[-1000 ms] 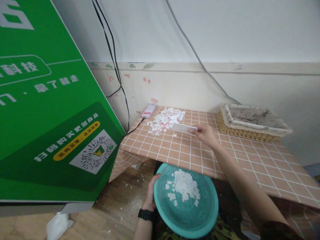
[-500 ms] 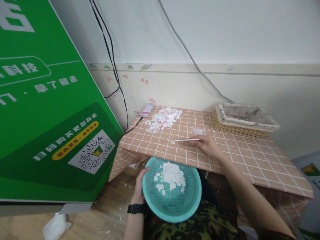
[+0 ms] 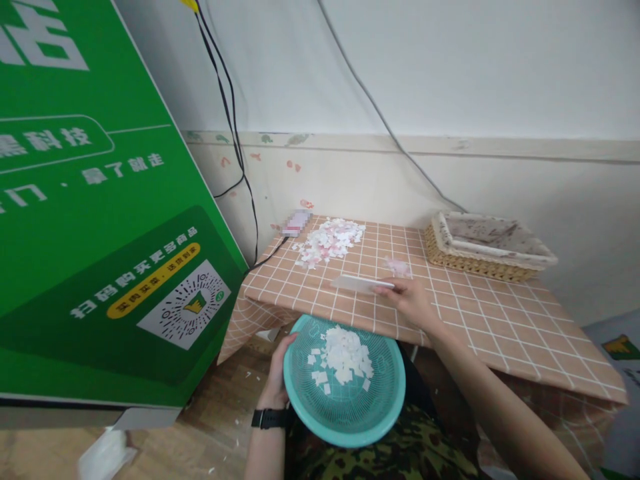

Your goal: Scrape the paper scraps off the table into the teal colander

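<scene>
My left hand (image 3: 283, 363) grips the left rim of a turquoise plastic colander (image 3: 345, 430), held below the front edge of the table. Small white paper pieces (image 3: 345, 353) lie heaped inside it. Over the tabletop, my right hand (image 3: 407, 300) pinches the right end of a flat white card-like piece (image 3: 359, 285), tilted so its face shows. A small pale pink patch of scraps (image 3: 399, 267) lies just beyond that hand. Farther back on the left is a larger pile of white and pink paper scraps (image 3: 330, 241).
A lined wicker basket (image 3: 480, 265) stands at the back right of the checked tablecloth (image 3: 500, 320). A pixelated flat object (image 3: 297, 223) with a cable lies at the back left. A tall green panel (image 3: 100, 267) rises on the left. A white plastic bag (image 3: 107, 455) lies on the floor.
The white card in my right hand has turned from edge-on to show its flat face. The small scrap at its left tip no longer shows. The colander stays in my left hand.
</scene>
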`<action>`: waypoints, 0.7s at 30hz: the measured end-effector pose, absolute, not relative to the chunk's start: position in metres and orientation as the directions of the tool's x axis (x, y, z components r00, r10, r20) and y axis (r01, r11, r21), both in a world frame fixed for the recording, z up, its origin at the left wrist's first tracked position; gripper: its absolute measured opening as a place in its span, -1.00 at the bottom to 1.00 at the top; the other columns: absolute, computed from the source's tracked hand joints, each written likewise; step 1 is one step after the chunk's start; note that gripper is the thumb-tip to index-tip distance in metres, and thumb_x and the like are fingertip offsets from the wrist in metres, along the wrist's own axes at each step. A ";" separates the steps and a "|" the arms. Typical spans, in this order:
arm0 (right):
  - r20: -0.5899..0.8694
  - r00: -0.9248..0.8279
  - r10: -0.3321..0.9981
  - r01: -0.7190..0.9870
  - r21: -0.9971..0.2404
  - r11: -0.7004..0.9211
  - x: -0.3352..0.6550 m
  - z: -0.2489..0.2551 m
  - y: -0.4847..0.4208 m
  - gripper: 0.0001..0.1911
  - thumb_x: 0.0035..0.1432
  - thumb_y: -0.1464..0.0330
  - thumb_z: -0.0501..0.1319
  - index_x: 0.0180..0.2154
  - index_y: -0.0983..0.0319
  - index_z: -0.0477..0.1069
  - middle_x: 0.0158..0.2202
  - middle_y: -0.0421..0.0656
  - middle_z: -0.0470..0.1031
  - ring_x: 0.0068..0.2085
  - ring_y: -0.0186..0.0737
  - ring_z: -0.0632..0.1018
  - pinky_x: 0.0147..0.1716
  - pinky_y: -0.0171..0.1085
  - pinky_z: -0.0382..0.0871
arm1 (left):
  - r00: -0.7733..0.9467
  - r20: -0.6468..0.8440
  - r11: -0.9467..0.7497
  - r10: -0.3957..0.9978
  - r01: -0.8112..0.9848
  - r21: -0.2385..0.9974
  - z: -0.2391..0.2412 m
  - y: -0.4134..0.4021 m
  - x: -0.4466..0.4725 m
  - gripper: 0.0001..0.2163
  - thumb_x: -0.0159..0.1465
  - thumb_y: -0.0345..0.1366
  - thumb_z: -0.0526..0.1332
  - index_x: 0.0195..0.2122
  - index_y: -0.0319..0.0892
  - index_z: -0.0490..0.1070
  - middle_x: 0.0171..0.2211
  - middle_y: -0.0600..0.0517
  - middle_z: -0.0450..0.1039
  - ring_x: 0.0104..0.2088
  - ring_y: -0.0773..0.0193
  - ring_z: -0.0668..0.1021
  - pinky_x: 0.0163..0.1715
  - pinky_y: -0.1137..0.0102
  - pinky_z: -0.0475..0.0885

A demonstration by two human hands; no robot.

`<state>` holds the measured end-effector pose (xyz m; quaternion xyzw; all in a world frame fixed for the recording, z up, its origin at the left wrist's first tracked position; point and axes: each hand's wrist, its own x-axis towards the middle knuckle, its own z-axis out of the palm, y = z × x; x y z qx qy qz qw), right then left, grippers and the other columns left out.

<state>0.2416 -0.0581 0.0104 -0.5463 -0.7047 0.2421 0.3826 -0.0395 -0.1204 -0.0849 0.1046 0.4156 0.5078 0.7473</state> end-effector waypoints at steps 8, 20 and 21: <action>0.341 0.002 0.940 0.729 -0.644 0.232 0.219 0.000 0.007 -0.64 0.12 0.15 0.08 -0.42 0.26 0.50 -0.62 -0.20 0.38 -0.56 -0.26 0.36 -0.57 -0.30 0.07 | 0.067 -0.538 0.433 0.840 -0.680 0.592 -0.085 -0.119 -0.041 -0.87 0.00 -0.28 0.30 -0.47 -0.24 0.50 -0.57 0.05 0.54 -0.53 0.28 0.54 -0.42 0.40 0.42; 0.342 -0.132 0.930 0.626 -0.699 0.346 0.202 -0.001 0.039 -0.68 0.08 0.17 0.12 -0.42 0.28 0.48 -0.55 -0.19 0.42 -0.50 -0.29 0.38 -0.52 -0.33 0.13 | 0.098 -0.558 0.466 0.824 -0.677 0.569 -0.094 -0.118 -0.045 -0.85 0.04 -0.27 0.28 -0.46 -0.27 0.50 -0.56 0.01 0.55 -0.54 0.28 0.53 -0.45 0.41 0.42; 0.335 -0.155 0.929 0.617 -0.701 0.356 0.203 0.000 0.042 -0.68 0.07 0.16 0.13 -0.44 0.28 0.47 -0.56 -0.20 0.41 -0.51 -0.30 0.36 -0.53 -0.33 0.13 | 0.108 -0.554 0.467 0.826 -0.681 0.564 -0.095 -0.118 -0.045 -0.84 0.05 -0.26 0.28 -0.45 -0.27 0.50 -0.55 0.01 0.55 -0.54 0.28 0.53 -0.45 0.40 0.42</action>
